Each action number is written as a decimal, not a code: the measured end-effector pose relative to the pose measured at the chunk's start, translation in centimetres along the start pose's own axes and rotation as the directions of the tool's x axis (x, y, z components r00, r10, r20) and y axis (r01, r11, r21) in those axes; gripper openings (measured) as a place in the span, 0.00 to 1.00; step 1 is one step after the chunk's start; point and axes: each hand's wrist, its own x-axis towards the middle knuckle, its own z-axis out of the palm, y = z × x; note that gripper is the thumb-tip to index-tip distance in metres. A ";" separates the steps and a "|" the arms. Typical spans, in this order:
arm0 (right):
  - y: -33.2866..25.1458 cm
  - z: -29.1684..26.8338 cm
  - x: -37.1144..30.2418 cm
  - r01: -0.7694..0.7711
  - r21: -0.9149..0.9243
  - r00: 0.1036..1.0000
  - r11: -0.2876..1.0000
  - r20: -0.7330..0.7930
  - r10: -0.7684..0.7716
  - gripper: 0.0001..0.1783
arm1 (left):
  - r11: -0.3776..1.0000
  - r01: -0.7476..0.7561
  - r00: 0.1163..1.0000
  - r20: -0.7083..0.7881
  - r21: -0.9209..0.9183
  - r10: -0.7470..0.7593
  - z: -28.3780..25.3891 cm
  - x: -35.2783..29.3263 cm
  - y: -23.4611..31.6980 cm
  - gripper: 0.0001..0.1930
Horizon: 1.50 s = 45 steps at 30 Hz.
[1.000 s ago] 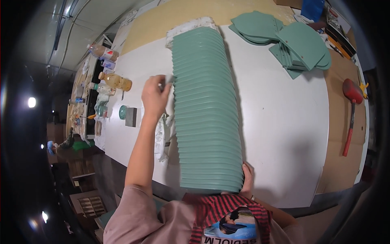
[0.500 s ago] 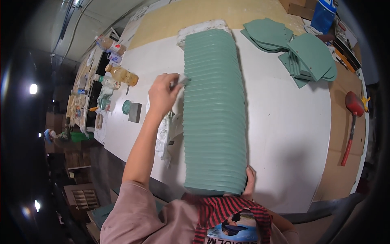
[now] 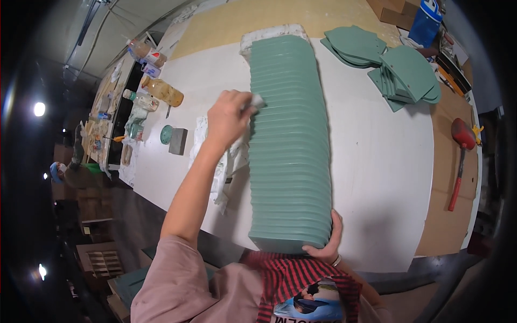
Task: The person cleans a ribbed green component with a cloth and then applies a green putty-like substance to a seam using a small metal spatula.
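A long row of green rounded panels point(image 3: 291, 156) stands tightly packed on the white table, running from near me to the far side. My left hand point(image 3: 230, 116) pinches a small whitish-grey pad point(image 3: 258, 101) against the row's left edge, towards the far end. Its exact kind is too small to tell. My right hand point(image 3: 329, 242) grips the near right corner of the row, with the thumb across the front panel and the fingers along the right side. Beside the left forearm lies a crumpled white cloth point(image 3: 221, 183), partly hidden by that arm.
A white-smeared block point(image 3: 249, 39) stands at the row's far end. Loose green panels point(image 3: 355, 46) lie far right. A red-headed tool point(image 3: 463, 134) rests on cardboard point(image 3: 447, 220). To the left are a grey block point(image 3: 178, 141), a round green lid point(image 3: 166, 134) and several bottles point(image 3: 162, 91).
My left hand has shifted slightly right and farther over the row's edge with the pad. More of my right hand shows, its thumb now across the near panel. The view has shifted slightly.
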 end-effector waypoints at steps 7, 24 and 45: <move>0.4 0.1 -0.5 -0.019 -0.026 1.000 0.999 0.006 0.019 0.66 | 0.963 -0.170 0.982 0.046 -0.209 0.183 -0.8 -0.3 1.9 0.14; -1.5 0.6 -0.5 -0.166 0.254 0.982 0.953 -0.043 0.183 0.68 | 0.969 -0.222 0.963 0.128 -0.108 0.235 -0.3 2.3 -3.6 0.15; -0.8 0.4 -1.0 -0.184 0.220 0.977 0.958 -0.066 0.202 0.71 | 0.889 -0.280 0.924 0.151 -0.362 0.352 -1.6 1.7 -1.9 0.18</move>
